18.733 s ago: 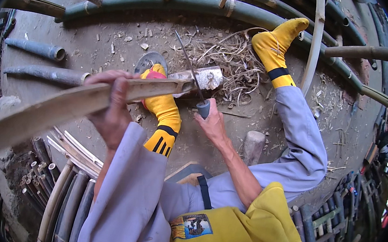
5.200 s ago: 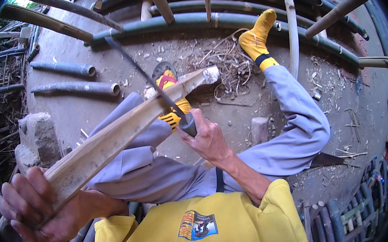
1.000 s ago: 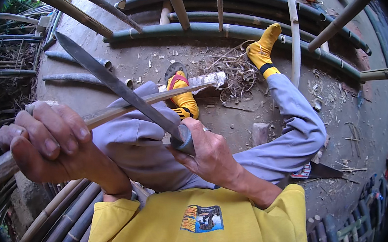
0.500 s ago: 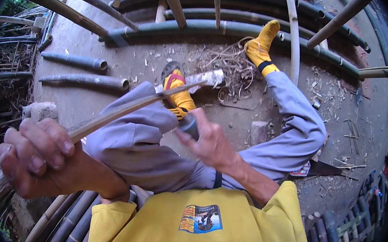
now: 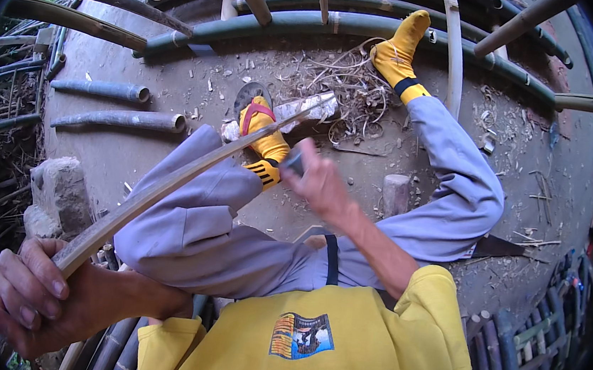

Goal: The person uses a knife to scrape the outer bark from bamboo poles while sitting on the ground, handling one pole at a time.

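Observation:
My left hand (image 5: 36,295), at the lower left, is wrapped round the thick end of a long wooden stick (image 5: 160,190). The stick slants up across my left knee, and its narrow tip lies over a pale log (image 5: 324,108) beside my sandalled foot (image 5: 261,126). In the middle, my right hand (image 5: 319,181) is closed round a dark grey tool (image 5: 294,162) close to the stick. Motion blurs this hand, so the tool's kind and whether it touches the stick cannot be made out.
Curled shavings (image 5: 360,84) lie heaped beyond the log. A bamboo frame (image 5: 283,25) crosses the far side, and my right foot (image 5: 399,52) rests against it. Two cut bamboo tubes (image 5: 124,120) lie left, near a rough stone block (image 5: 60,194). A short stump (image 5: 395,193) stands between my legs.
My left hand has moved down with the stick's thick end, exposing more of the stick and the stone block. My right hand has shifted slightly up and right with the tool. The view has shifted a little.

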### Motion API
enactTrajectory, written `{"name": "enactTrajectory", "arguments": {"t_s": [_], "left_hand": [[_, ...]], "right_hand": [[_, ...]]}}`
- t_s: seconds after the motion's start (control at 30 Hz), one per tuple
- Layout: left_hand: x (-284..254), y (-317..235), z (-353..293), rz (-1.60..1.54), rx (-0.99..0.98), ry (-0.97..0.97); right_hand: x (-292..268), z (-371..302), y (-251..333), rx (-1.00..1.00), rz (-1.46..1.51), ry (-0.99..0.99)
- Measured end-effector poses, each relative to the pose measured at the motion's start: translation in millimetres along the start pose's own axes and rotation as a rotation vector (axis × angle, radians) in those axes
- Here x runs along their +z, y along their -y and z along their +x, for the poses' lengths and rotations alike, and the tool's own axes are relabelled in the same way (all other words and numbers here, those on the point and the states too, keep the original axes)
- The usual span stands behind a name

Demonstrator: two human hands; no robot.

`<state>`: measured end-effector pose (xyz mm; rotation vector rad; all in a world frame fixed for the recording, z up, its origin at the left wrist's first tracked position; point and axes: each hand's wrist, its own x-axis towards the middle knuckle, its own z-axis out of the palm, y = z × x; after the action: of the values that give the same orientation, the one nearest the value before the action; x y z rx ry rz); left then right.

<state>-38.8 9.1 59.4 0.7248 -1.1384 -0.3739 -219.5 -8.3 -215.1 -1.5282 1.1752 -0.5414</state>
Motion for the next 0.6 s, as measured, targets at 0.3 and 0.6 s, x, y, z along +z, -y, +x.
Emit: {"name": "enactTrajectory", "arguments": {"t_s": [0.3, 0.6], "left_hand": [[7, 4, 6, -0.226, -0.039, 0.139], [3, -16, -16, 0.02, 0.009, 0.101]], "right_hand": [[-4, -1, -68, 0.156, 0.056, -0.113], [-11, -43, 26, 0.137, 0.144, -0.011]]}}
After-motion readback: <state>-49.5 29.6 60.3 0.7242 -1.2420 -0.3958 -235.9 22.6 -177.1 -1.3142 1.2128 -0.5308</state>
